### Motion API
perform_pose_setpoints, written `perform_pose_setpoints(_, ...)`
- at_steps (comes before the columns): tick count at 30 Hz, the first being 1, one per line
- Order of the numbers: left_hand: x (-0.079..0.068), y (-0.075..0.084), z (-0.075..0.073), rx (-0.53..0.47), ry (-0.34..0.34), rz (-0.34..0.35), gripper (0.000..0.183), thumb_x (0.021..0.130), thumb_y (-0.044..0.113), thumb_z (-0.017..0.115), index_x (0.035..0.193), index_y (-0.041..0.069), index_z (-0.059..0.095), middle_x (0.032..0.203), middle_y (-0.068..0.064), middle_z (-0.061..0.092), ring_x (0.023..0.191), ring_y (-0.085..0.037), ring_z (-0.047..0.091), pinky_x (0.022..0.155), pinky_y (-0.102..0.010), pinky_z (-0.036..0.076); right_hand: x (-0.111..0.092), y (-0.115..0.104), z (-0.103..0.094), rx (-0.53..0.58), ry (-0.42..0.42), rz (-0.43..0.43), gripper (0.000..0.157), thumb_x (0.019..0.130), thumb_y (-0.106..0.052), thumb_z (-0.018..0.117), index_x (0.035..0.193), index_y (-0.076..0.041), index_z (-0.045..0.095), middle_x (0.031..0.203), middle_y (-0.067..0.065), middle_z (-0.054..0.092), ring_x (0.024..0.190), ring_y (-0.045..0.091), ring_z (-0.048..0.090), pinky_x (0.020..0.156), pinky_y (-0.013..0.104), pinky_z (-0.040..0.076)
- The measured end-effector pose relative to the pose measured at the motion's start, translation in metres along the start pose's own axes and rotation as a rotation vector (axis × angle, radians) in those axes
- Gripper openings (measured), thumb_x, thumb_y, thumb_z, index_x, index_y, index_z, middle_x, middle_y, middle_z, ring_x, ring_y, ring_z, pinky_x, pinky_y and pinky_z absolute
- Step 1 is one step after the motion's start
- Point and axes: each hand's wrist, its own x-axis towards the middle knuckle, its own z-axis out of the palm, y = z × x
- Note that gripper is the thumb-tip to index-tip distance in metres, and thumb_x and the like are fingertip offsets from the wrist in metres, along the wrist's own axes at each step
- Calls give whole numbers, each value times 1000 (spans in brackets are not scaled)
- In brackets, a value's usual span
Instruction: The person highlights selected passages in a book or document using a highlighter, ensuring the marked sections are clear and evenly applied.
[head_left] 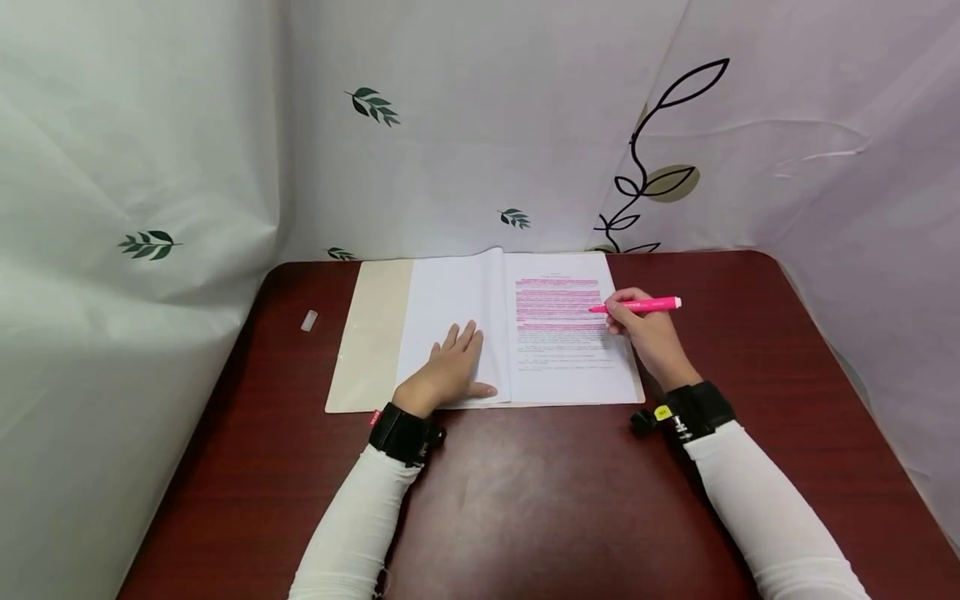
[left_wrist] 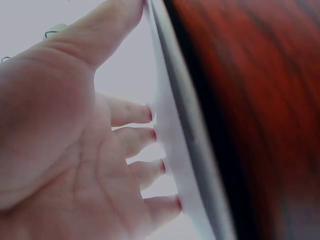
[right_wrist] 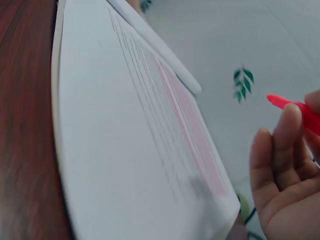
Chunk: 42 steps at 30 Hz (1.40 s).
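Observation:
A pink highlighter [head_left: 651,305] is pinched between the thumb and fingers of my right hand [head_left: 656,337]. Its tip points left, over the right edge of the printed text. In the right wrist view the highlighter tip [right_wrist: 278,101] appears raised off the paper. The printed page [head_left: 573,387] carries pink marking over its upper lines, while the lower lines are unmarked. My left hand [head_left: 446,373] rests on the blank left page [head_left: 442,287] with fingers spread and thumb out to the right. In the left wrist view its fingertips [left_wrist: 162,166] touch the paper.
Beneath the pages lies an open cream folder [head_left: 367,333], flat on the dark red-brown table [head_left: 525,500]. A small whitish piece [head_left: 309,320] sits left of the folder. Behind the table hangs a white curtain [head_left: 465,125] with leaf patterns.

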Motion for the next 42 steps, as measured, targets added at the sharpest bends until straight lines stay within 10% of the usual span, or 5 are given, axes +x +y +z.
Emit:
perform_pose_setpoints(24,2,0,-4,-21,-20,-34,107,91,50,76,165,3,15,174,-16,4,161,-39,0,126,-63,15,30,-1,78,-143,-221,-45,18,99,-19,70,104,-4,61,76,3,65,65,12,59,64,21,54)
perform_pose_setpoints(42,1,3,-4,-15,-15,-33,106,90,50,76,165,3,17,174,-16,6,161,-40,3,126,-63,17,30,19,93,-313,-270,-73,16,98,-20,71,99,-6,63,68,6,61,59,14,57,57,22,49)
